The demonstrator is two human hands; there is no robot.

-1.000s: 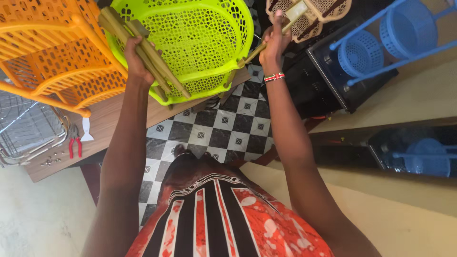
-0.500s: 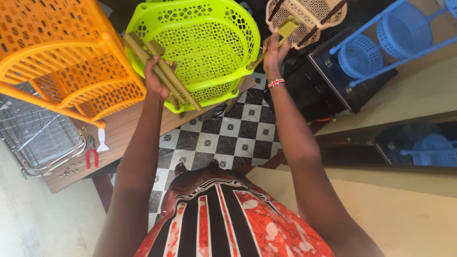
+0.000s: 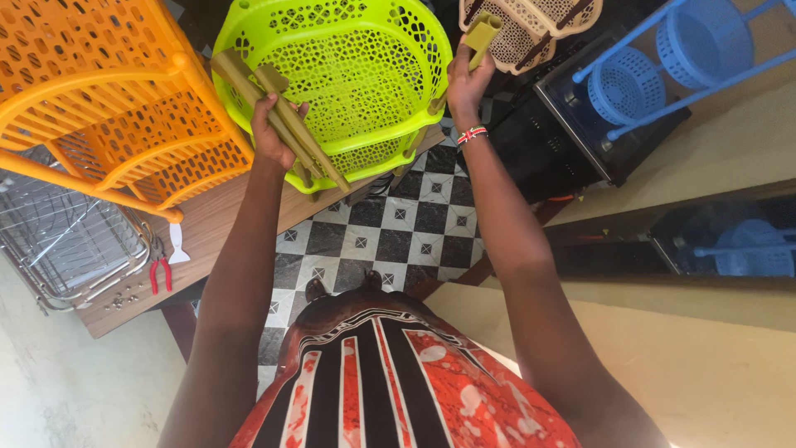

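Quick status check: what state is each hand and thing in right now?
left hand: gripping olive rods
right hand: gripping single olive rod
green basket: tilted, empty
orange basket: on table, empty
wire rack: lying on table
red pliers: lying on table

Orange basket point(image 3: 99, 99) cut off top-left

The green basket point(image 3: 348, 75) fills the space between the left hand point(image 3: 269, 137) and right hand point(image 3: 466, 83), so neither can cross straight over. Left of it the orange basket point(image 3: 91, 99) stands close, leaving only a narrow gap, and the beige basket point(image 3: 531, 29) crowds the right hand from beyond. Below the arms, the checkered floor point(image 3: 390, 224) lies open beside the table point(image 3: 224, 216).
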